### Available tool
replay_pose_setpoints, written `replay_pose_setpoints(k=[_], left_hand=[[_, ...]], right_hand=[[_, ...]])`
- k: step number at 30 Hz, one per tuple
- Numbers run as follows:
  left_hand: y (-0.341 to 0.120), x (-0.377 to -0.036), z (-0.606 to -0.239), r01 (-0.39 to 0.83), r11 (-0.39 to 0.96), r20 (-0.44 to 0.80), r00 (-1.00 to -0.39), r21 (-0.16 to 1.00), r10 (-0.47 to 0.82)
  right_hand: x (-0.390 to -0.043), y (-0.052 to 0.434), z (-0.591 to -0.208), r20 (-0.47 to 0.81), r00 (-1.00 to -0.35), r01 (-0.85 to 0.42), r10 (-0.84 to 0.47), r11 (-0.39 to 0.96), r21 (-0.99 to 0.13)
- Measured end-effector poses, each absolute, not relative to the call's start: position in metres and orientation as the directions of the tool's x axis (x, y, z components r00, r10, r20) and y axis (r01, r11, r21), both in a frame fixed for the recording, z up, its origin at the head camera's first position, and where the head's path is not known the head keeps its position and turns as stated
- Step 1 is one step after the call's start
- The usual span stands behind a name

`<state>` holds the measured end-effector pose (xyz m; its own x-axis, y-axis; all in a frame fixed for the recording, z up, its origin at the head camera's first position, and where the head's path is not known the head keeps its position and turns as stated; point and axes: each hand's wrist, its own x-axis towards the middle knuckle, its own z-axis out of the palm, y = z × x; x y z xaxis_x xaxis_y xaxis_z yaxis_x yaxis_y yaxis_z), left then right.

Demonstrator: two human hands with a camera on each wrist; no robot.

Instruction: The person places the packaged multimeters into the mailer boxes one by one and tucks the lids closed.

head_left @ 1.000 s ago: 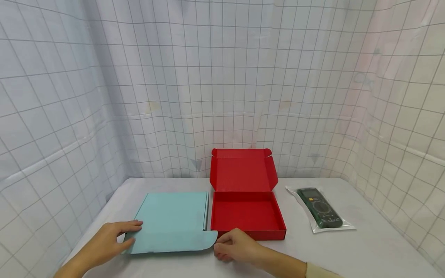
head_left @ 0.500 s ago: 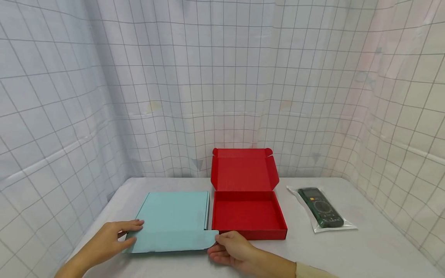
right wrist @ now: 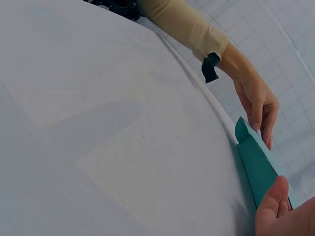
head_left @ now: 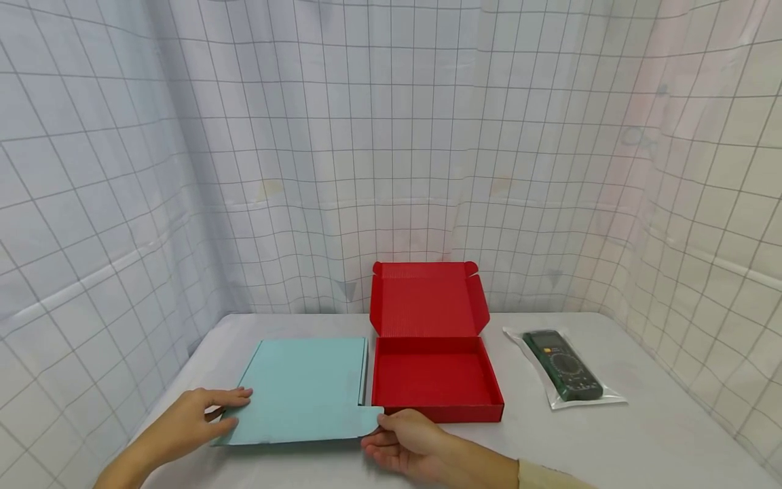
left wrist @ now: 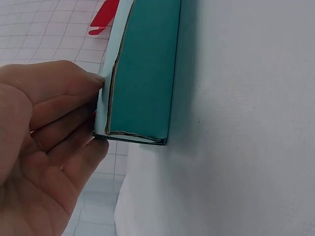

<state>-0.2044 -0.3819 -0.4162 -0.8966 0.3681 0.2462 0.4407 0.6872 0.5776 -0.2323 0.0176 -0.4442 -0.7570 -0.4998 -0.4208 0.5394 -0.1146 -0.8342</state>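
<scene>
Two hands work the flat light-blue cardboard box point(head_left: 305, 387) lying at the near left of the white table point(head_left: 611, 441). I see my left hand point(head_left: 189, 424) pinching the box's near left corner, thumb under and fingers point(left wrist: 59, 81) on top, the edge slightly raised in the left wrist view. My right hand point(head_left: 406, 441) grips the rounded flap at the box's near right corner, fingers curled round it. Just right of it sits an open red cardboard box point(head_left: 434, 373) with its lid upright. Well apart, at the far right, lies a dark green multimeter in a clear plastic bag point(head_left: 565, 370).
</scene>
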Motion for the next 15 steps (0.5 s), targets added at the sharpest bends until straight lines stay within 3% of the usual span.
replay_pose_setpoints(k=[15], left_hand=[[-0.382, -0.205, -0.411, 0.411, 0.684, 0.203, -0.908, 0.603, 0.367]], right_hand=[[-0.225, 0.006, -0.451, -0.375, -0.783, 0.524, -0.496, -0.2, -0.828]])
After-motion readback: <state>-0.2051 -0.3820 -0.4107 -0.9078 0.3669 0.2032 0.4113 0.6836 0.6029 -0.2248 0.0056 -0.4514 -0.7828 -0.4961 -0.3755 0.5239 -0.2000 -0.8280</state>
